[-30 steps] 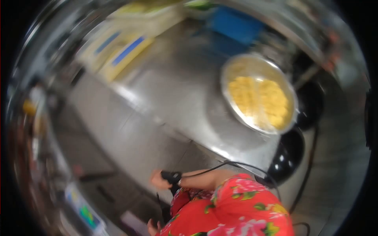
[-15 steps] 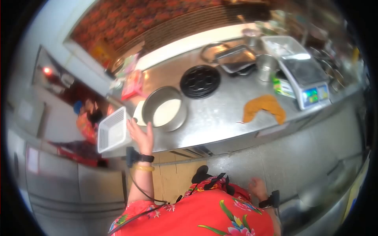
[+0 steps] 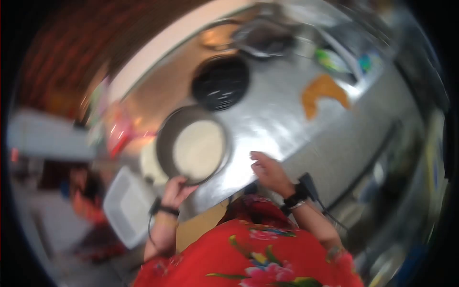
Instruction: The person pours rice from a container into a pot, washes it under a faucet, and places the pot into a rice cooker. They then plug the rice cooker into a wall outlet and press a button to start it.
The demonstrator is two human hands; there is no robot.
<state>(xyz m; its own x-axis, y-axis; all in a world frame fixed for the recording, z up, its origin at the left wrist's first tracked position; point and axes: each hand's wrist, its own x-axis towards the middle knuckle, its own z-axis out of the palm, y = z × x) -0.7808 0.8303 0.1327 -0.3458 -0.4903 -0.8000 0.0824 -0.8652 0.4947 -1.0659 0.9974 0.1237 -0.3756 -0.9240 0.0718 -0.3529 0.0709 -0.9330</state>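
A round metal pan (image 3: 165, 143) with pale batter in it sits on the steel counter (image 3: 267, 119) in front of me. My left hand (image 3: 177, 190) grips the pan's near rim. My right hand (image 3: 267, 170) hovers over the counter edge to the right of the pan, fingers loosely curled and holding nothing. The picture is blurred by motion.
Behind the pan lies a black round mould plate (image 3: 221, 82). An orange cloth (image 3: 322, 92) lies on the counter at the right. A white perforated tray (image 3: 125, 206) sits at the counter's left end, with colourful packets (image 3: 119, 129) behind it. More trays and a scale stand at the back.
The view has swung closer to the counter. My left hand has moved from the white tray's side onto the pan's rim. My right hand has risen from my side to the counter edge.
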